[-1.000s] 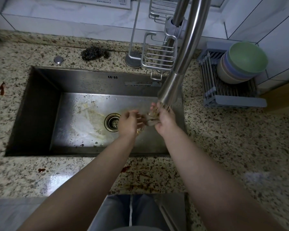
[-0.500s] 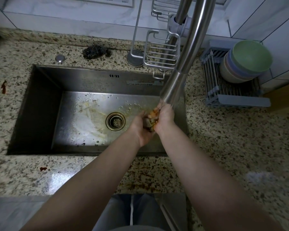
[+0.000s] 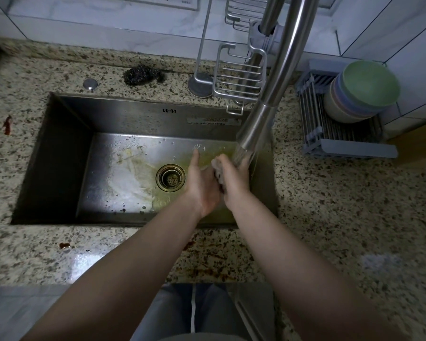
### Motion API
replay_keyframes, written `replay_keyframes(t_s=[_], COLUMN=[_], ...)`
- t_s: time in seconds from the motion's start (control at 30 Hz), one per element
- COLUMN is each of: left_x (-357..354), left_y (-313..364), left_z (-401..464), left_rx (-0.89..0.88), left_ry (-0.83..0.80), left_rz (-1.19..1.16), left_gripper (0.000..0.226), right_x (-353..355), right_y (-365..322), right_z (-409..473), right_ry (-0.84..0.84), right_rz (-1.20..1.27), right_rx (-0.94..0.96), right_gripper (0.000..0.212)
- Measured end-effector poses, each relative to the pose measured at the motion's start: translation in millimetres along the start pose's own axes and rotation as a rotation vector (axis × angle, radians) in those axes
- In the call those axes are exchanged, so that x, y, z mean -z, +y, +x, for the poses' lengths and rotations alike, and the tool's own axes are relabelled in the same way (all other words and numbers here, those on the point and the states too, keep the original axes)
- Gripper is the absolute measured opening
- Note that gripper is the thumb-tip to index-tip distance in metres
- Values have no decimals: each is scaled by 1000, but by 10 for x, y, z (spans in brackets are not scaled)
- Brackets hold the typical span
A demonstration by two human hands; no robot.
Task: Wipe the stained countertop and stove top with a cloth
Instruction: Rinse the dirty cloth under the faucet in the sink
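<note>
Both hands are over the steel sink (image 3: pixel 59 148), under the running faucet (image 3: pixel 253 134). A small wet cloth (image 3: pixel 218 168), bunched up, is squeezed between them. My right hand (image 3: pixel 236 183) grips the cloth under the water stream. My left hand (image 3: pixel 201 185) presses against the cloth from the left, its thumb pointing up; its fingers are hidden behind the cloth. Reddish-brown stains (image 3: pixel 207 262) streak the speckled countertop (image 3: pixel 342 230) in front of the sink, with smaller red spots at the left (image 3: pixel 7 124) and front left (image 3: pixel 64 245). The stove is out of view.
Yellowish water pools on the sink floor around the drain (image 3: pixel 170 177). A steel scrubber (image 3: pixel 140 75) and a metal rack (image 3: pixel 239 77) stand behind the sink. Stacked bowls (image 3: pixel 364 92) lean in a grey drying rack (image 3: pixel 342 143) at the right.
My hands came together around the cloth and shifted slightly under the stream. The cloth looks less orange now, and yellowish water has spread across the sink floor.
</note>
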State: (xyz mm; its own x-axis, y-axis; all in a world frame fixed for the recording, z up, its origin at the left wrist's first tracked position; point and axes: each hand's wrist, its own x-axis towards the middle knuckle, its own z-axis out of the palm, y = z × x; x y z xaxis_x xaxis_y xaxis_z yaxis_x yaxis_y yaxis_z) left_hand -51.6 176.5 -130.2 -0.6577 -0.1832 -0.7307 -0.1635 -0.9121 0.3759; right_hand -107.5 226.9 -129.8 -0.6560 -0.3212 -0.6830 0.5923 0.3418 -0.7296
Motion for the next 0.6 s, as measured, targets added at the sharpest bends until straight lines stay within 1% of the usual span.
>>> replay_keyframes(t_s=[0.03,0.07,0.1,0.13,0.17,0.2,0.27,0.3,0.37,0.43,0.5,0.6], left_x=[-17,-37,-62,-89,-93,-92,-32,9,96,196,277,351], left_y=[3,21,65,106,145,186,237,243,196,136,91,64], left_z=[-36,-49,-76,-112,-132,-149,-144,-133,-93,-33,-1,-1], left_rx=[-26,-62,-96,-138,-218,-299,-404,-425,-406,-379,-385,-405], left_ry=[8,59,123,194,256,313,392,412,436,461,489,527], left_rz=[110,289,553,848,1055,1112,999,914,802,709,644,620], left_gripper=[82,84,88,88,80,73,70,71,72,71,71,69], right_x=[11,41,78,123,156,186,223,225,191,139,81,23], right_y=[-28,-59,-75,-69,-54,-38,-33,-36,-83,-113,-144,-201], right_z=[26,33,49,95,140,193,289,331,376,442,471,458], right_ry=[-79,-169,-236,-263,-261,-229,-152,-132,-134,-129,-108,-42], right_rz=[95,165,269,376,459,507,591,653,704,630,533,431], right_rx=[-147,-264,-339,-371,-381,-383,-374,-378,-373,-366,-363,-326], right_gripper=[30,30,30,31,30,30,24,21,21,19,10,18])
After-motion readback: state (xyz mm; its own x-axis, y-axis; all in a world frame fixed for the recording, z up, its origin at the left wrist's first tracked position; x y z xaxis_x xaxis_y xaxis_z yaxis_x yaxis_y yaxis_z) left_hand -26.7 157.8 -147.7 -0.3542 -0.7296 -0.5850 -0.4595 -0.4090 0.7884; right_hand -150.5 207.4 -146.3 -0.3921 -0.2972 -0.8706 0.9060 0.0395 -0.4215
